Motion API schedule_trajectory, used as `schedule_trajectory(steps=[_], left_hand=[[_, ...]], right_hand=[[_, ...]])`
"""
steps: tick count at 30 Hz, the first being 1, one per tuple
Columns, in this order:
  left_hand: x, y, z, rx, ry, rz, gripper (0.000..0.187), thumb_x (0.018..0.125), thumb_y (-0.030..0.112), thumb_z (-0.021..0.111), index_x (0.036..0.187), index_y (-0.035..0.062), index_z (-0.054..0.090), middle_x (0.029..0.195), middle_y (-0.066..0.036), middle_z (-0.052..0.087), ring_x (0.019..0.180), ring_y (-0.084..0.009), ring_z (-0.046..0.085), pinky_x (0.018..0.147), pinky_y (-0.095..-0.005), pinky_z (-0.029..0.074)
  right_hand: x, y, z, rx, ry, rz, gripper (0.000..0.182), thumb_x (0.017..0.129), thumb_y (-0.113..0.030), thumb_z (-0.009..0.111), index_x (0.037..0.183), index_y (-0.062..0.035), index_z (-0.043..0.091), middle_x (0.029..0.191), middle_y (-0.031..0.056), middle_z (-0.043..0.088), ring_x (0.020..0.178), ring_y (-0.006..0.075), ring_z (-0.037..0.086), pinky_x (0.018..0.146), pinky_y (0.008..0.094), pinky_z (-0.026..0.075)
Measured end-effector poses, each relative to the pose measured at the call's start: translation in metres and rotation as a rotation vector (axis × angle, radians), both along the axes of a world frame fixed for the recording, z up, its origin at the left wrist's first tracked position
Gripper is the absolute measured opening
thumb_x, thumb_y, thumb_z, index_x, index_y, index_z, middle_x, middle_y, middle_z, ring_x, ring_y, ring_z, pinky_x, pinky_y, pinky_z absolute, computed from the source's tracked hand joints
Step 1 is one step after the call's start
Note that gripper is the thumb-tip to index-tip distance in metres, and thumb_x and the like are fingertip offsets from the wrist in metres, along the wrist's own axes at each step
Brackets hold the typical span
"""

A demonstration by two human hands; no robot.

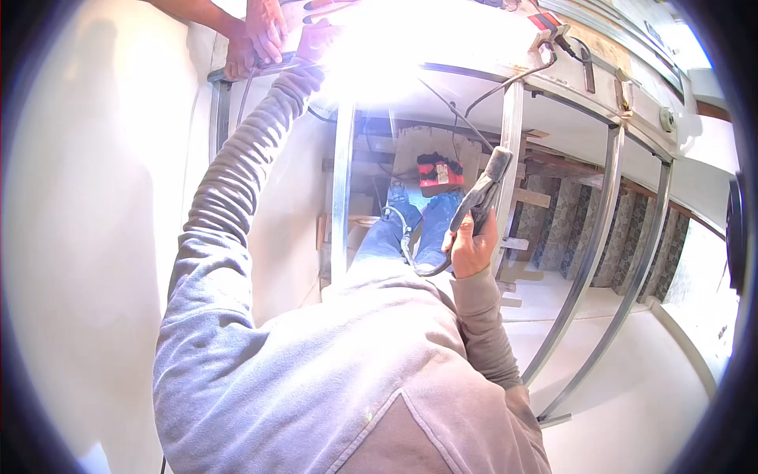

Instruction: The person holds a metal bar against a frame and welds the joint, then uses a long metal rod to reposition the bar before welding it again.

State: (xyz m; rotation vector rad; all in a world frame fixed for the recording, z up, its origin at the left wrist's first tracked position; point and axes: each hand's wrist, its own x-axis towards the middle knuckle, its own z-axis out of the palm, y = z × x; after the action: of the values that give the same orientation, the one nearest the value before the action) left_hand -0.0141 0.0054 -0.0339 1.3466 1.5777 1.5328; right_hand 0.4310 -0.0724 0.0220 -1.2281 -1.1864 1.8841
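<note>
My right hand is closed around a welding electrode holder. A thin electrode runs from its jaw up and left toward a metal frame. A blinding white glare at the frame's top bar hides what lies there. My left arm stretches up to the bar, and my left hand is at the edge of the glare; its fingers are washed out. Just left of it, another person's hands rest on the bar's corner. The holder's cable loops down past my legs.
Metal uprights of the frame stand to my right, with one upright in front of my legs. A red box sits low near my feet. A red and white object with a cable lies at the upper right.
</note>
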Motion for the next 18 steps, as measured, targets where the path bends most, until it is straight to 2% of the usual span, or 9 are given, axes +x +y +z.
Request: schedule_trajectory(steps=[1, 2, 4, 5, 6, 9, 18], left_hand=[[0.003, 0.001, 0.005, -0.013, -0.091, -0.028, 0.022, 0.089, 0.022, 0.074, 0.104, 0.0057, 0.076, 0.094, -0.012, 0.073, 0.082, -0.0238, 0.066, 0.076, -0.0356, 0.052], [0.003, 0.001, 0.012, -0.030, 0.136, -0.020, 0.022, 0.090, 0.023, 0.074, 0.104, 0.0063, 0.076, 0.094, -0.011, 0.073, 0.083, -0.0239, 0.066, 0.077, -0.0356, 0.052], [0.004, 0.002, 0.028, -0.060, 0.589, -0.003, 0.022, 0.091, 0.023, 0.072, 0.105, 0.0074, 0.076, 0.094, -0.010, 0.073, 0.084, -0.0240, 0.067, 0.078, -0.0357, 0.052], [0.008, 0.000, 0.035, -0.075, 0.815, 0.005, 0.021, 0.092, 0.024, 0.072, 0.106, 0.0080, 0.075, 0.094, -0.010, 0.073, 0.084, -0.0240, 0.067, 0.078, -0.0357, 0.052], [0.013, -0.003, 0.040, -0.053, 0.842, 0.088, 0.021, 0.090, 0.025, 0.074, 0.105, 0.0099, 0.076, 0.093, -0.009, 0.073, 0.084, -0.0237, 0.067, 0.078, -0.0356, 0.052], [0.011, -0.003, 0.035, 0.030, 0.891, 0.126, 0.023, 0.088, 0.025, 0.076, 0.104, 0.0097, 0.077, 0.092, -0.009, 0.073, 0.082, -0.0239, 0.066, 0.077, -0.0359, 0.052], [0.008, -0.003, 0.030, -0.012, 0.902, 0.148, 0.025, 0.086, 0.025, 0.079, 0.104, 0.0072, 0.077, 0.087, -0.010, 0.070, 0.080, -0.0239, 0.065, 0.074, -0.0346, 0.051]], right_hand=[[-0.001, 0.004, -0.008, 0.340, -0.087, 0.016, 0.028, 0.105, -0.017, 0.051, 0.125, -0.0008, 0.043, 0.083, 0.0076, 0.056, 0.052, 0.0148, 0.051, 0.046, 0.0296, 0.045], [0.001, 0.006, -0.013, 0.451, -0.140, 0.040, 0.030, 0.105, -0.018, 0.051, 0.127, -0.0008, 0.043, 0.083, 0.0080, 0.056, 0.052, 0.0147, 0.051, 0.047, 0.0296, 0.046], [0.001, 0.004, -0.006, 0.290, -0.096, 0.024, 0.030, 0.105, -0.019, 0.051, 0.128, -0.0009, 0.043, 0.082, 0.0082, 0.056, 0.052, 0.0149, 0.051, 0.047, 0.0299, 0.046], [-0.002, 0.001, 0.005, 0.017, 0.001, -0.018, 0.029, 0.105, -0.019, 0.051, 0.126, -0.0011, 0.043, 0.080, 0.0078, 0.055, 0.052, 0.0151, 0.051, 0.047, 0.0301, 0.046], [-0.003, 0.003, 0.006, 0.033, 0.025, 0.001, 0.026, 0.105, -0.019, 0.051, 0.122, -0.0017, 0.043, 0.078, 0.0073, 0.053, 0.051, 0.0156, 0.051, 0.046, 0.0303, 0.045], [-0.005, 0.003, 0.008, 0.047, 0.008, 0.005, 0.022, 0.105, -0.018, 0.051, 0.119, -0.0024, 0.044, 0.077, 0.0068, 0.052, 0.051, 0.0156, 0.051, 0.046, 0.0304, 0.045], [-0.004, 0.002, 0.010, 0.043, -0.003, -0.005, 0.019, 0.105, -0.016, 0.050, 0.118, -0.0023, 0.044, 0.078, 0.0076, 0.052, 0.049, 0.0152, 0.050, 0.044, 0.0293, 0.044]])
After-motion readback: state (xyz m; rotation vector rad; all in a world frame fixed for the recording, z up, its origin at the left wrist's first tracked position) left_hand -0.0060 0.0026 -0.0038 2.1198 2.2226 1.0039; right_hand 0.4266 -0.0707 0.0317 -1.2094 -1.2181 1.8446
